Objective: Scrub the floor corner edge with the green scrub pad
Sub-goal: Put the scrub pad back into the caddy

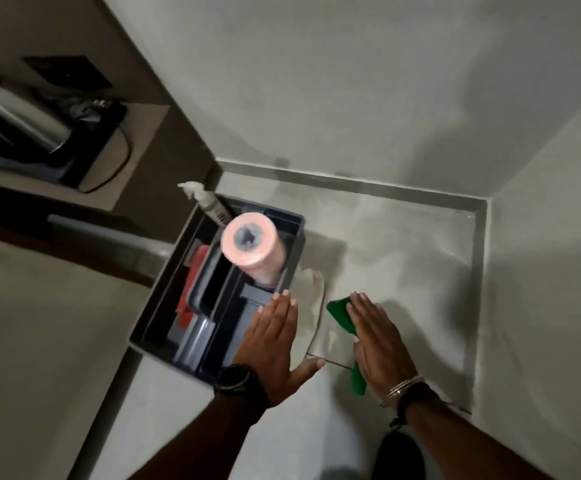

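Head view looked down into a floor corner, with the grey caddy (220,282) as the fixed mark. Left of the caddy a recessed shelf held a dark appliance (40,133) with a trailing cord. Inside the caddy stood a pink roll (252,251), with a white spray bottle (206,202) behind it and something red (192,289) along its left compartment. Over the caddy's near right corner hovered the left hand (271,344), fingers flat and spread, gripping nothing. Just right of the caddy a pale cloth (311,306) lay crumpled on the floor (403,254). Further right, the right hand (379,337) was flat and extended over the green scrub pad (341,315); whether it pressed the pad down or pinched it could not be told. The pad showed at the fingertips and again near the wrist. It looked thin, light and floppy, likely to fold under push, so a flat palm or a pinch along one long edge would suit. Well right of the caddy ran the corner edge (479,271), not yet reached.
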